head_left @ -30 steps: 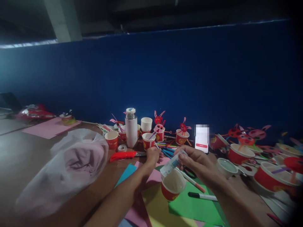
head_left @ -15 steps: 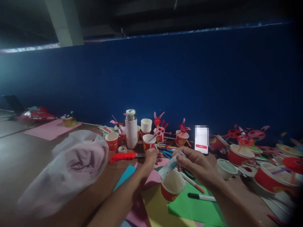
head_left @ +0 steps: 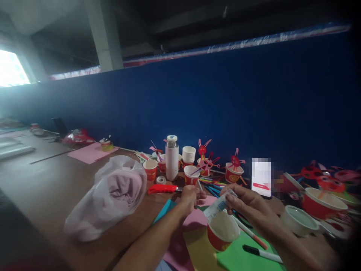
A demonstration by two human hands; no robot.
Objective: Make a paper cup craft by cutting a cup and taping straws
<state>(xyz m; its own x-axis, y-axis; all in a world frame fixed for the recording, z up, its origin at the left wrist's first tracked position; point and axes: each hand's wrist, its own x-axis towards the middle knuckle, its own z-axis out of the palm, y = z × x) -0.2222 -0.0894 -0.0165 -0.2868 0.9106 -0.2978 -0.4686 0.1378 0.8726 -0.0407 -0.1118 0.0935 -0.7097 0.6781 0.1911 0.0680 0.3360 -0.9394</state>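
My right hand is closed on a flattish, translucent white tube with blue print, pinching its upper end between thumb and fingers. The tube slants down to the left over a red-and-white paper cup, its lower end near the rim. My left hand is farther left, fingers drawn together, with a thin white piece jutting up from them. Just beyond it stands another paper cup. Beneath the near cup lie green paper and yellow paper.
A red-handled knife, white tape roll and thermos lie left of my hands. Farther left is a plastic-wrapped bundle. A phone, a bowl of clear liquid, markers and several decorated cups fill the right.
The camera view has swung left, so everything appears shifted right and slightly lower. Both hands keep nearly the same pose, and the tube remains over the cup.
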